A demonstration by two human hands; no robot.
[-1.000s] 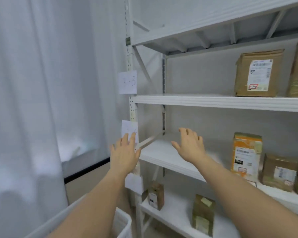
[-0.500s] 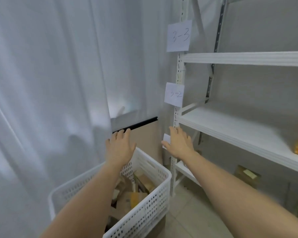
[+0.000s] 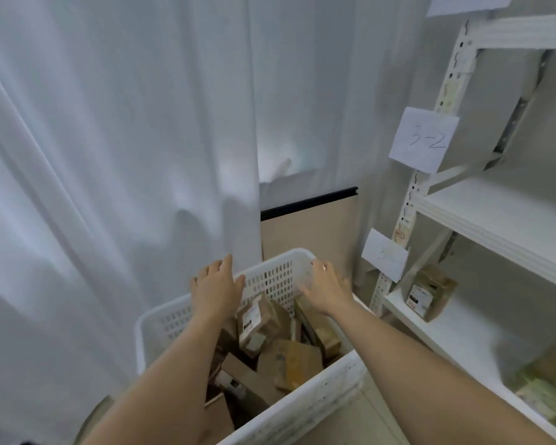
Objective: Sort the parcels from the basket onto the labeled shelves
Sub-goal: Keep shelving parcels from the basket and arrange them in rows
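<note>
A white perforated basket (image 3: 305,409) stands low in the middle, holding several brown cardboard parcels (image 3: 289,364). One parcel with a white label (image 3: 254,319) leans upright between my arms. My left hand (image 3: 217,289) hovers over the basket's far left part, fingers straight, holding nothing. My right hand (image 3: 326,287) hovers over the far right corner, fingers spread and empty. The white shelf rack (image 3: 495,216) stands to the right, with a paper label reading 3-2 (image 3: 424,139) and a lower blurred label (image 3: 384,255) on its upright.
White curtains (image 3: 126,155) hang behind and left of the basket. A tan panel with a black top edge (image 3: 308,229) stands behind it. A brown parcel (image 3: 430,292) and a greenish parcel (image 3: 549,390) sit on the lowest shelf. Floor shows between basket and rack.
My view has swung down and left from the shelves to the basket. Both empty hands have dropped from shelf height to just above the basket's parcels.
</note>
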